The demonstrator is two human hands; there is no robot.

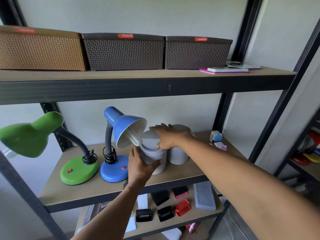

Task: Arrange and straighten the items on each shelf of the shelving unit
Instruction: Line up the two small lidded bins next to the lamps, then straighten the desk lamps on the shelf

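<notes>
Here, in the head view, both hands work on the middle shelf (pixel 121 189) of the shelving unit. The left hand (pixel 140 164) grips the side of a grey bin (pixel 154 158), thumb and fingers curled round its wall. The right hand (pixel 167 135) rests flat on the bin's lid, fingers spread. A second grey bin (pixel 178 155) touches it on the right. The blue lamp (pixel 119 144) stands just left, the green lamp (pixel 52 144) nearer the left edge.
</notes>
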